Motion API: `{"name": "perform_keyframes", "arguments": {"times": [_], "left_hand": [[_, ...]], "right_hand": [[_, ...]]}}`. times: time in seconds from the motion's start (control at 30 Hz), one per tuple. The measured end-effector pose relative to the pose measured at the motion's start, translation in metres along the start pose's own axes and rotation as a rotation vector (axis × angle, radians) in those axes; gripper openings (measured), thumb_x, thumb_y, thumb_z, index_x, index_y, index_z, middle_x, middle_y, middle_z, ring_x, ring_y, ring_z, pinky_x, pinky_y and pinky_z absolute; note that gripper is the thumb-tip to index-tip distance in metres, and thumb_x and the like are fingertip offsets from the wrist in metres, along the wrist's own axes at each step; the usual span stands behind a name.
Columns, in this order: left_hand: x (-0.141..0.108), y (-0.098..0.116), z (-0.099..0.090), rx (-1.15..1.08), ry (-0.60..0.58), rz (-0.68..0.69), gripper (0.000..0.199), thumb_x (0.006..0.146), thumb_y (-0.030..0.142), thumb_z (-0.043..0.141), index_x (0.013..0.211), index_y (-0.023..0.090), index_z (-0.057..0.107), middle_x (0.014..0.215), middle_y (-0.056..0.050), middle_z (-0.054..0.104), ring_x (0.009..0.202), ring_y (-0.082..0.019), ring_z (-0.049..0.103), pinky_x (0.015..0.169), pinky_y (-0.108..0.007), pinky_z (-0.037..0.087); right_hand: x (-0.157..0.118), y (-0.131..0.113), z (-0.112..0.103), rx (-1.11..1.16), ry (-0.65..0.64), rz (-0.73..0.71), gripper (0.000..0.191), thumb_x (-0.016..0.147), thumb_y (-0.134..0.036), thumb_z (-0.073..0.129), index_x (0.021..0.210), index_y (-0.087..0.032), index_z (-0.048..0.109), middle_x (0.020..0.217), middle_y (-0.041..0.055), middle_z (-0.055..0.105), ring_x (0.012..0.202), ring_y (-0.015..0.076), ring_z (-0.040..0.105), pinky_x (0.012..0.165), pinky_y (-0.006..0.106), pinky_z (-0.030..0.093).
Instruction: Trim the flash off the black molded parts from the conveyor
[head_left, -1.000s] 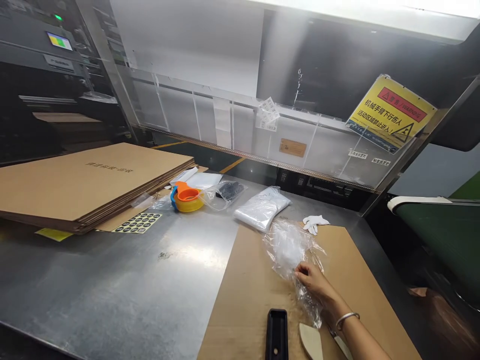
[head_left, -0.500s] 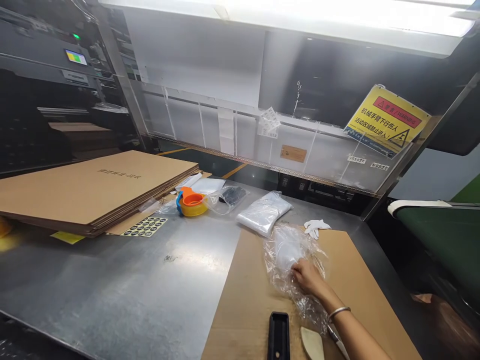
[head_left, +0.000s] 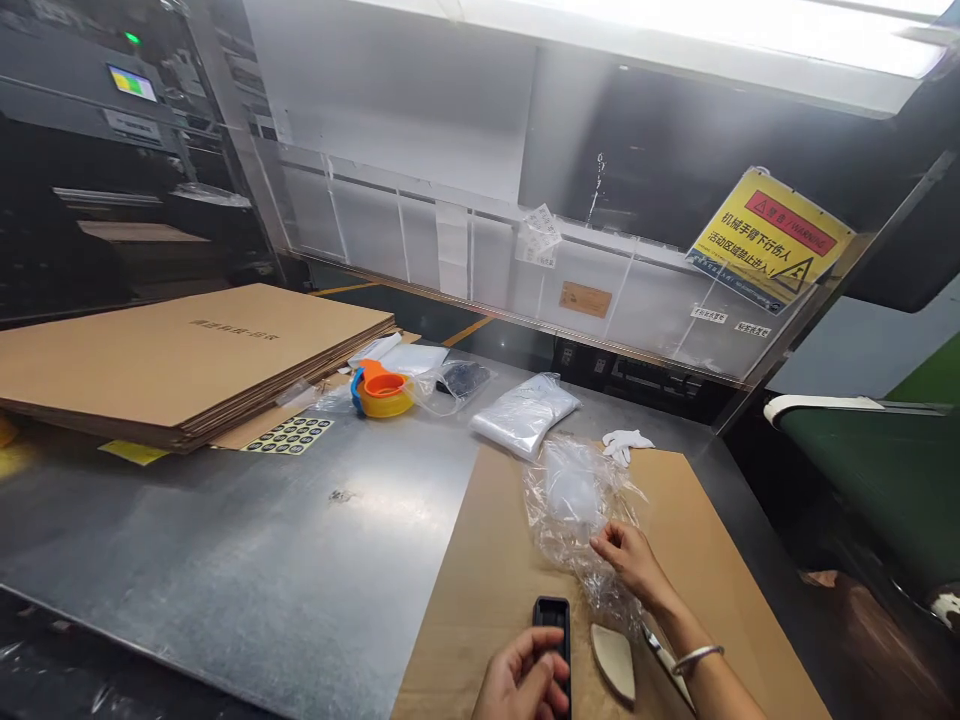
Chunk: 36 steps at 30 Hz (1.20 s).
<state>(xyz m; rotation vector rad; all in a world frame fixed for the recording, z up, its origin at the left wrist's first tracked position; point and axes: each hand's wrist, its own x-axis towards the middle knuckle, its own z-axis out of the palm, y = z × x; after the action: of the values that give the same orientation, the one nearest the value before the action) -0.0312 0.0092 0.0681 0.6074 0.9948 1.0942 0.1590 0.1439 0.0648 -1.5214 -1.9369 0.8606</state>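
My right hand is over the right edge of a crumpled clear plastic bag with whitish contents. Its thumb and fingertips are pinched together; whatever they may hold is too small to make out. My left hand is at the bottom of the view, fingers loosely curled and apart, with nothing visible in them. It covers part of a narrow black tray. Right of the tray lie a flat cream-coloured piece with a curved edge and a slim metal-looking tool, partly behind my right forearm.
A brown cardboard sheet lies on the metal table. Farther back are a filled plastic packet, white gloves and an orange-and-yellow tape dispenser. Flat cartons are stacked left, beside a label sheet. A green conveyor stands right.
My left hand has come into view from below, over the black tray. My right hand has drawn back slightly toward me from the middle of the clear bag. The view has shifted a little.
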Motion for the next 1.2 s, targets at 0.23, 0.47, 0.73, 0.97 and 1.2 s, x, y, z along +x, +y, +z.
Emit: {"name": "perform_keyframes", "arguments": {"times": [0.23,0.47,0.73,0.97,1.2], "left_hand": [[0.033,0.026,0.034,0.101,-0.034,0.145,0.044,0.067,0.053,0.064,0.080,0.011,0.058,0.072,-0.003,0.057,0.056,-0.010,0.052,0.046,-0.020,0.038],[0.025,0.018,0.016,0.412,0.032,0.292,0.035,0.082,0.049,0.045,0.065,0.018,0.046,0.050,0.004,0.046,0.040,-0.010,0.042,0.039,-0.021,0.034],[0.002,0.027,-0.008,0.972,0.201,0.756,0.026,0.082,0.014,0.044,0.103,0.022,0.058,0.097,-0.007,0.060,0.091,-0.023,0.052,0.080,-0.039,0.042],[0.005,0.045,-0.052,1.258,0.442,0.841,0.024,0.088,0.014,0.039,0.089,0.017,0.062,0.082,-0.008,0.057,0.081,-0.024,0.046,0.073,-0.039,0.038],[0.000,0.024,-0.082,1.345,0.454,0.741,0.023,0.087,0.016,0.041,0.077,0.018,0.062,0.072,-0.006,0.058,0.073,-0.023,0.050,0.067,-0.036,0.040]], "right_hand": [[-0.049,-0.054,0.010,0.220,-0.097,-0.036,0.032,0.078,-0.041,0.062,0.063,-0.017,0.046,0.057,-0.0061,0.043,0.056,0.0081,0.041,0.051,0.021,0.033],[-0.063,-0.070,0.009,0.299,-0.015,-0.013,0.035,0.079,-0.047,0.056,0.064,-0.020,0.039,0.057,-0.0067,0.036,0.053,0.0087,0.034,0.050,0.021,0.030],[-0.073,-0.103,0.031,0.094,0.011,-0.132,0.024,0.081,-0.037,0.054,0.066,-0.020,0.047,0.064,-0.0026,0.049,0.061,0.0121,0.046,0.056,0.022,0.036],[-0.099,-0.085,0.053,-0.190,0.163,-0.022,0.029,0.085,-0.048,0.044,0.086,-0.022,0.055,0.078,0.0095,0.062,0.070,0.0228,0.058,0.061,0.031,0.041],[-0.147,-0.028,0.082,-0.218,-0.010,0.053,0.029,0.082,-0.047,0.043,0.070,-0.024,0.056,0.053,0.0055,0.057,0.049,0.0217,0.056,0.045,0.028,0.033]]}}
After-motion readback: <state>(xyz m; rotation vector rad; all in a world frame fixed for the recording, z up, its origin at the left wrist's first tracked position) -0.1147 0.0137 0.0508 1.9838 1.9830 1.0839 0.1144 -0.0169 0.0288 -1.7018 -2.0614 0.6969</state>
